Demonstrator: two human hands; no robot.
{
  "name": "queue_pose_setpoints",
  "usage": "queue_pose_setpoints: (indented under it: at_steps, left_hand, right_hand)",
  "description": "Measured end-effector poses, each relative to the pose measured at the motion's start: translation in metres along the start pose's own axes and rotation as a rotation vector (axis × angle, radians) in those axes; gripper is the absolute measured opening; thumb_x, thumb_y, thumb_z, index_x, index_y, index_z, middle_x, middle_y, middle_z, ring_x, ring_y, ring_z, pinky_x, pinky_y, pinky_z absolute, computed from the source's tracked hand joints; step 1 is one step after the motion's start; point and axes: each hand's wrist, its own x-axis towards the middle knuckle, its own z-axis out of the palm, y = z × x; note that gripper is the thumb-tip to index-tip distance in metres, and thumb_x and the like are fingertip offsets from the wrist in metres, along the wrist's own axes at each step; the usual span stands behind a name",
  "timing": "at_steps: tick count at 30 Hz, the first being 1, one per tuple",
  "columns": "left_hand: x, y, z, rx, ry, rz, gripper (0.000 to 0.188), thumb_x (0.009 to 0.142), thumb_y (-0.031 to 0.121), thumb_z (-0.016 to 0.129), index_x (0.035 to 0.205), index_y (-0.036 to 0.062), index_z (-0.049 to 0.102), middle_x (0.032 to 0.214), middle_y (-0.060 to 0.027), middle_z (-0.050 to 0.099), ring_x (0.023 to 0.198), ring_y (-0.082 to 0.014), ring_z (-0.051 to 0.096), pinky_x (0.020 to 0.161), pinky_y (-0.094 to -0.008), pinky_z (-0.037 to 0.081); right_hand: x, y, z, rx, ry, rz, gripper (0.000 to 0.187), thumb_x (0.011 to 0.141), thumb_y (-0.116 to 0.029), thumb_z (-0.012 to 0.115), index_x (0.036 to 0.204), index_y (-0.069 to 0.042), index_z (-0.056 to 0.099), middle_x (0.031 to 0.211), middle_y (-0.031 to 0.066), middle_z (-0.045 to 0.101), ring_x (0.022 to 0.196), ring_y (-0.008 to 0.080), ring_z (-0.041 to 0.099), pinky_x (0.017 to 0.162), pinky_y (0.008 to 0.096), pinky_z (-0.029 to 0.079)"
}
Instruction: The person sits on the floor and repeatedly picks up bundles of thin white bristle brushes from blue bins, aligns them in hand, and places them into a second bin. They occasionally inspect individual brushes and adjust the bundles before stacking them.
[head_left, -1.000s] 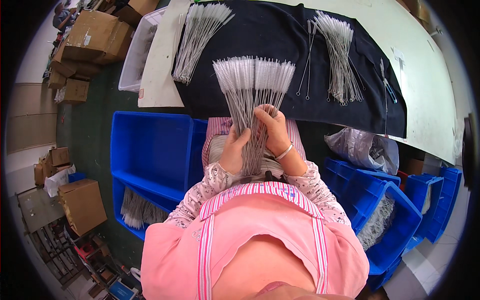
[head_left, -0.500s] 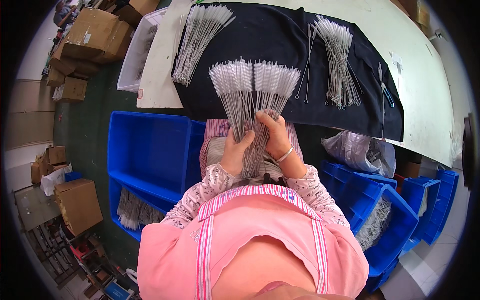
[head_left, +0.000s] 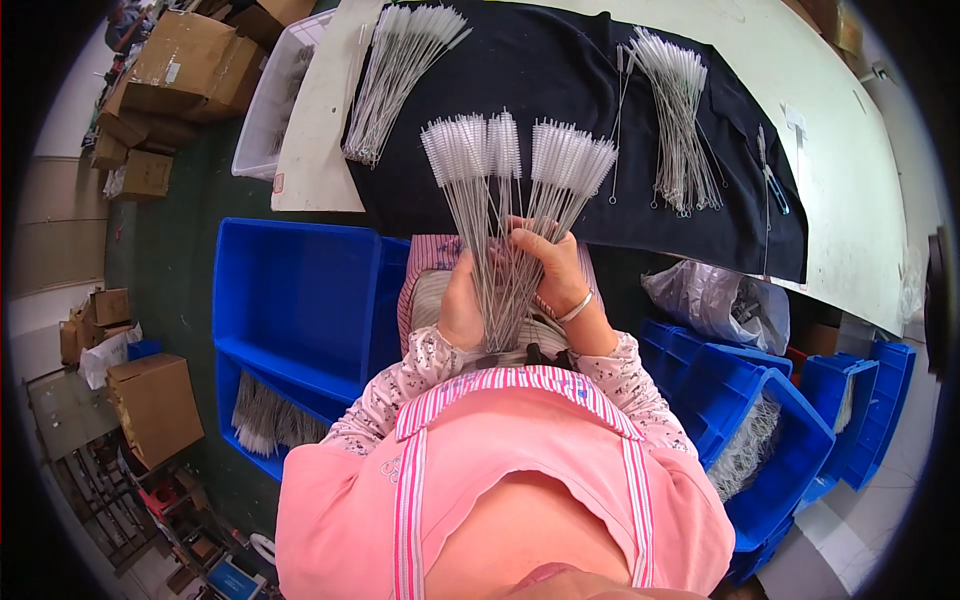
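While both hands work at the middle of the view, a fanned bundle of thin metal-wire brushes with white bristle heads rises between them, heads toward 12 o'clock and stems toward 6. Its heads part into a left group, a small cluster just beside that, and a right group. The right hand pinches stems on the bundle's right side, thumb across their front. The left hand is curved against the stems on the other side; its fingers are largely hidden, so I cannot tell how firmly they close.

Clocked from the bundle, a pile of similar brushes lies at 11 o'clock and a second brush pile at 2, both on a black cloth spread over a white tabletop. A blue-handled hand tool lies just short of 3 o'clock. Between 8 and 9 sits a deep blue plastic bin. Toward 4 o'clock rests a crumpled translucent plastic bag, and between 4 and 5 a tilted blue plastic crate holds more brushes.
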Motion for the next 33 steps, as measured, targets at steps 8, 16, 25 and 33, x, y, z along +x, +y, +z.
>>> queue_pose_setpoints:
  at_steps: [8, 16, 25, 33]
  left_hand:
    - [0.007, -0.003, -0.013, 0.253, -0.002, 0.029, 0.034, 0.095, 0.031, 0.047, 0.119, 0.0061, 0.046, 0.105, -0.0056, 0.057, 0.097, -0.0155, 0.057, 0.086, -0.0312, 0.047]
    - [0.012, -0.017, -0.021, 0.555, -0.120, 0.164, 0.057, 0.079, -0.002, 0.066, 0.128, 0.0086, 0.038, 0.113, -0.0045, 0.056, 0.103, -0.0126, 0.055, 0.088, -0.0286, 0.046]
    - [0.013, -0.025, -0.016, 0.733, 0.025, 0.195, 0.051, 0.077, -0.001, 0.067, 0.119, 0.0024, 0.038, 0.102, -0.0092, 0.059, 0.093, -0.0156, 0.059, 0.082, -0.0297, 0.049]
    - [0.020, -0.037, -0.023, 0.908, 0.042, 0.459, 0.071, 0.070, 0.010, 0.077, 0.128, 0.0064, 0.035, 0.123, -0.0099, 0.047, 0.116, -0.0186, 0.045, 0.099, -0.0337, 0.037]
  right_hand:
    - [-0.004, 0.000, 0.002, -0.038, 0.053, -0.021, 0.018, 0.078, -0.006, 0.067, 0.094, 0.001, 0.061, 0.084, 0.0068, 0.064, 0.070, 0.0163, 0.063, 0.061, 0.0298, 0.054]
    - [-0.007, 0.010, 0.001, -0.338, 0.047, -0.224, 0.020, 0.079, -0.009, 0.068, 0.094, -0.001, 0.058, 0.085, 0.0034, 0.061, 0.073, 0.0103, 0.058, 0.066, 0.0245, 0.048]
    - [0.003, -0.024, 0.021, -1.110, 0.516, -1.358, 0.052, 0.075, -0.011, 0.073, 0.119, 0.003, 0.051, 0.102, 0.0149, 0.057, 0.096, 0.0234, 0.054, 0.079, 0.0340, 0.045]
    - [0.010, -0.023, 0.081, -1.675, 0.220, -1.192, 0.024, 0.069, -0.028, 0.073, 0.077, -0.009, 0.060, 0.078, 0.0039, 0.055, 0.077, 0.0243, 0.053, 0.066, 0.0352, 0.040]
